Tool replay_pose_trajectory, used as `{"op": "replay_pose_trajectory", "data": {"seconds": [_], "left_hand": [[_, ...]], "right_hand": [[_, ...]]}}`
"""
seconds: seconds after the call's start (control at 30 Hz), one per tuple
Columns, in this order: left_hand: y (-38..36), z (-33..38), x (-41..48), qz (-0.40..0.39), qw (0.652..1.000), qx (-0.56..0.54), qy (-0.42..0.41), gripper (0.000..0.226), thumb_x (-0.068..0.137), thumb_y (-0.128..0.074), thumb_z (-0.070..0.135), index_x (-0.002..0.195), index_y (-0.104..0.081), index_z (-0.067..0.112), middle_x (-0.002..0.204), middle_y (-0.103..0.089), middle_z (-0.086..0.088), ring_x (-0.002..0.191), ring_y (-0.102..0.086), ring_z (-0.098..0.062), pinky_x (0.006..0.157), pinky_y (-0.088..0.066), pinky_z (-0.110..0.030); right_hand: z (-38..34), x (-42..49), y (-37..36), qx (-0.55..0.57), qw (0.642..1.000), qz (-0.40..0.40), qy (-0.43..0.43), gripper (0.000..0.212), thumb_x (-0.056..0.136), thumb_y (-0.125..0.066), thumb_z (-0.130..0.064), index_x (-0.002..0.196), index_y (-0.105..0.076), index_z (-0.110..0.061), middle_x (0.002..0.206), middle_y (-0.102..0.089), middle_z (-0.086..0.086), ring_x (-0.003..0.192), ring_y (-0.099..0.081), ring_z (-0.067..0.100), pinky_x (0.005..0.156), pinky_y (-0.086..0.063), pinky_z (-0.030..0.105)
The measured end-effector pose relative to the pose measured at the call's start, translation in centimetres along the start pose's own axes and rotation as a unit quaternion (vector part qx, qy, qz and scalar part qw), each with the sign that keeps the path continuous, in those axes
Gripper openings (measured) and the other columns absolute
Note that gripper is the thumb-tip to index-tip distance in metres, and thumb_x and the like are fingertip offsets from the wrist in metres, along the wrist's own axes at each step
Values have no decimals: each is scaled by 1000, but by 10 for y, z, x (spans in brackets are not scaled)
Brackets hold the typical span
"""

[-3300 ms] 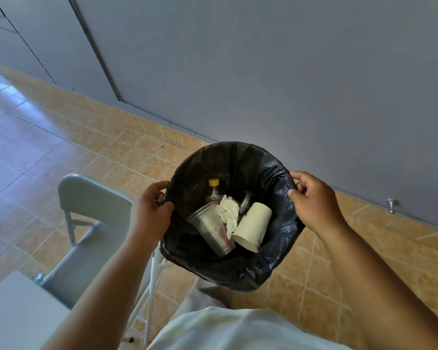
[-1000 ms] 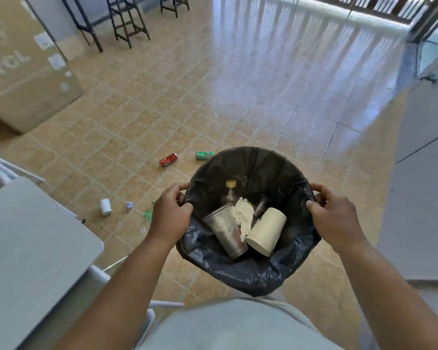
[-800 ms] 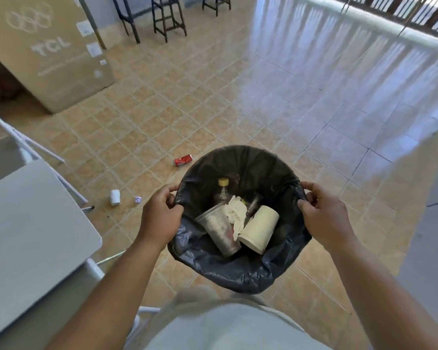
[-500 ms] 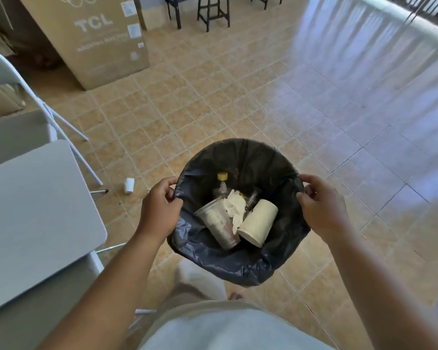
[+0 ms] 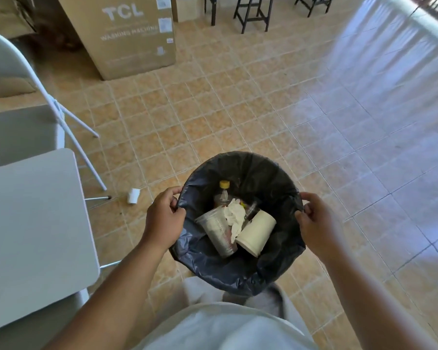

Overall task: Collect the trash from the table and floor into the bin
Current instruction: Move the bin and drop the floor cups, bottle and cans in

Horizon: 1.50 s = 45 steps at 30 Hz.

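A: Starting at nine o'clock, the pale counter (image 5: pixel 31 238) is sitting bare as far as I can see, with a folding chair (image 5: pixel 23 102) standing behind it at about ten.

B: And that little white cup (image 5: pixel 133 196) is lying on its side on the floor (image 5: pixel 213 117), just beside the chair's foot, around eight o'clock from the bin.

A: Right. The left hand (image 5: pixel 163 219) is gripping the bin (image 5: pixel 240 223) at its nine o'clock edge, fingers (image 5: pixel 168 195) curling over the black liner and pinching it.

B: Inside, a clear plastic cup (image 5: pixel 216 233), a crumpled tissue (image 5: pixel 234 217), a paper cup (image 5: pixel 257 232) and a yellow-capped bottle (image 5: pixel 223 194) are piling together near the middle.

A: The right hand (image 5: pixel 314 224) is doing the same at three o'clock, fingers clenching rim and liner together.

B: So the bin is hanging in the air between both hands, above the person's legs, not resting on the floor.

A: I'm guessing they're carrying it toward that fallen cup. They should be keeping it level so nothing is tipping out.

B: And holding the liner against the rim, or it could be slipping inward under the load.

A: I'd be setting the bin down just beside the cup, at its two o'clock, freeing one hand before bending for it.
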State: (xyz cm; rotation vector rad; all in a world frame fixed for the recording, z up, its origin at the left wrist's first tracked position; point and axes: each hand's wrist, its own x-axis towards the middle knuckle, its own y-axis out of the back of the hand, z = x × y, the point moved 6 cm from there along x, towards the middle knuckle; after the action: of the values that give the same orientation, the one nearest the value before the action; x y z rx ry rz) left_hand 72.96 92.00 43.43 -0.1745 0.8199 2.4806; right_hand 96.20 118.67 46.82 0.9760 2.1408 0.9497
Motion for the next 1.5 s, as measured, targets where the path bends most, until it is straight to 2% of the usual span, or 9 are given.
{"op": "replay_pose_trajectory", "data": {"seconds": [0.13,0.47,0.57,0.7,0.8,0.9,1.17,1.37,1.5], "left_hand": [[5,5,27,36,999,12,16,45,81,-59,2,109,-60,38,75,-54,1,67,-54,-13,60,-43,-20],[-16,10,37,166,978,27,125,45,81,-59,-2,118,-61,24,76,-55,-3,70,-55,-20,66,-45,-30],[-25,10,26,205,966,20,155,45,81,-59,0,118,-62,25,75,-55,0,70,-55,-18,63,-43,-26],[-26,0,18,239,951,-12,196,45,83,-61,1,121,-61,25,79,-59,1,73,-58,-16,63,-42,-23],[-21,-12,14,253,943,-29,215,44,85,-61,1,123,-61,23,84,-60,2,76,-59,-13,64,-42,-20],[-8,-29,19,260,940,-33,218,43,86,-62,3,123,-60,24,87,-61,0,77,-59,-13,64,-42,-19],[22,-97,68,222,956,-34,188,45,84,-65,4,121,-60,29,83,-59,2,74,-59,-13,64,-43,-19],[0,-187,140,205,960,-43,185,49,81,-68,3,123,-61,27,85,-56,0,76,-57,-18,70,-44,-24],[-24,-258,192,202,957,-59,202,57,74,-60,5,124,-60,32,85,-58,2,76,-58,-20,71,-45,-29]], "right_hand": [[-14,51,-14,14,999,-33,17,35,90,-56,-9,117,-59,-30,71,-55,1,69,-56,24,62,-46,35],[-45,174,-48,-11,976,-174,131,39,89,-55,-11,121,-56,-34,84,-59,-6,79,-60,19,62,-44,29],[-62,199,-51,-20,962,-216,168,39,91,-55,-11,126,-56,-28,93,-63,0,84,-62,23,69,-52,35],[-94,219,-65,-49,943,-245,221,39,91,-54,-11,126,-58,-28,95,-65,2,85,-61,23,68,-46,30],[-110,218,-81,-54,937,-266,221,40,91,-53,-11,127,-59,-28,97,-63,3,86,-61,24,76,-54,40],[-123,214,-100,-57,935,-268,225,40,92,-52,-12,128,-58,-28,101,-62,2,87,-60,24,77,-55,43],[-126,211,-166,-52,956,-223,181,40,90,-55,-9,124,-59,-31,85,-58,-2,77,-59,17,66,-50,34],[-87,251,-275,-27,970,-199,134,40,89,-59,-12,119,-59,-39,84,-63,-8,75,-62,12,64,-48,30],[-77,301,-371,-15,966,-216,140,41,89,-58,-15,121,-59,-40,89,-64,-4,80,-64,21,70,-52,34]]}}
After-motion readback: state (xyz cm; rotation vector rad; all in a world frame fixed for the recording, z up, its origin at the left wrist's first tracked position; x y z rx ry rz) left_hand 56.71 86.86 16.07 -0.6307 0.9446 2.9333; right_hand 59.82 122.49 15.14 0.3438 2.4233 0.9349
